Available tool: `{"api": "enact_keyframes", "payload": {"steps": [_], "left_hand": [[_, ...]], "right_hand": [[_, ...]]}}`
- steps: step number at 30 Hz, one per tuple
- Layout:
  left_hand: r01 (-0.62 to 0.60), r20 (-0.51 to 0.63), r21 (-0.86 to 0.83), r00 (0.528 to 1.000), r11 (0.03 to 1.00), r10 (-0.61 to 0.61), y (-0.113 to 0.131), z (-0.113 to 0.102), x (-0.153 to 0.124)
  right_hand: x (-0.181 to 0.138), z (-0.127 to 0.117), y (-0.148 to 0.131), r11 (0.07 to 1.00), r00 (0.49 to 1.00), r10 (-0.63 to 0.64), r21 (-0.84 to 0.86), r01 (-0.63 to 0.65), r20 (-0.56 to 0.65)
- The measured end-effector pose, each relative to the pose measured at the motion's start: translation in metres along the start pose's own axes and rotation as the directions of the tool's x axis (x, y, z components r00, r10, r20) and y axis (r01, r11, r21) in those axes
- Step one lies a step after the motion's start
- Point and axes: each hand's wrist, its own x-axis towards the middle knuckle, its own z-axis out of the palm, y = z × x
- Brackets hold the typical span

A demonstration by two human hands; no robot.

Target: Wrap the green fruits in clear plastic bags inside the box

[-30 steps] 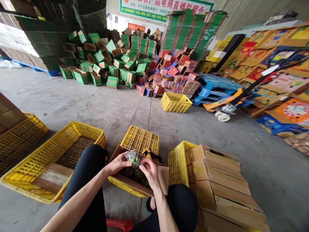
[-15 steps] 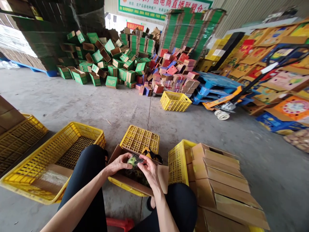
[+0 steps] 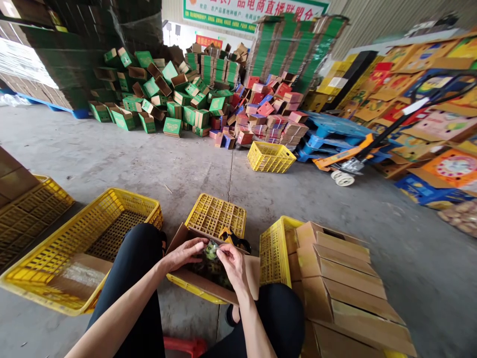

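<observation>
Small green wrapped item (image 3: 210,250) pinched between left hand (image 3: 183,254) and right hand (image 3: 231,263) fingertips, both grasping it, just above near cardboard box (image 3: 208,283).

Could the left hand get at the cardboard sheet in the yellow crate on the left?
Probably yes: the cardboard sheet lies uncovered in the open yellow crate beside the left knee, but the left hand is busy on the wrapped fruit.

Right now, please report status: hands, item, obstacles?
Left hand and right hand both gripping small green wrapped item. Item above open cardboard box. Nothing between hands.
</observation>
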Motion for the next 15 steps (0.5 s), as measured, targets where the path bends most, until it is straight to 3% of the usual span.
{"api": "enact_keyframes", "payload": {"steps": [3, 6, 10, 15], "left_hand": [[0.162, -0.043, -0.049, 0.986, 0.986, -0.164, -0.008, -0.006, 0.005], [0.256, 0.001, 0.000, 0.967, 0.967, -0.256, -0.008, -0.004, 0.006], [0.138, -0.025, -0.002, 0.990, 0.990, -0.138, 0.003, 0.002, 0.001], [0.055, -0.020, -0.091, 0.998, 0.994, -0.057, 0.010, 0.001, -0.002]], "right_hand": [[-0.002, 0.000, -0.004, 0.998, 1.000, 0.000, 0.060, -0.001, 0.023], [-0.004, 0.002, -0.009, 0.992, 0.997, -0.007, 0.128, -0.003, 0.073], [-0.006, 0.004, -0.010, 0.990, 0.993, -0.022, 0.142, 0.005, 0.118], [-0.005, 0.003, -0.006, 0.995, 0.998, -0.032, 0.099, 0.026, 0.056]]}}
